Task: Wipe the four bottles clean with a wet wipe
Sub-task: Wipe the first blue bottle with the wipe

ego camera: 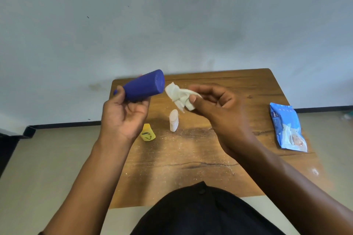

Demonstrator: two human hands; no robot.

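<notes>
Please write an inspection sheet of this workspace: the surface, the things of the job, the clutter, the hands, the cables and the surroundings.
Surface: brown wooden table, with pale specks scattered on it.
Job's things: dark blue plastic bottle held tilted in the air; crumpled white wet wipe beside its flat end, contact unclear; small white bottle and small yellow bottle upright on the table. A fourth bottle is not seen.
Clutter: blue packet of wet wipes at the right edge of the table.
Hands: left hand has its grip round the blue bottle; right hand pinches the wipe.
Cables: nothing seen.
Surroundings: pale grey wall, dark skirting, beige floor.
</notes>
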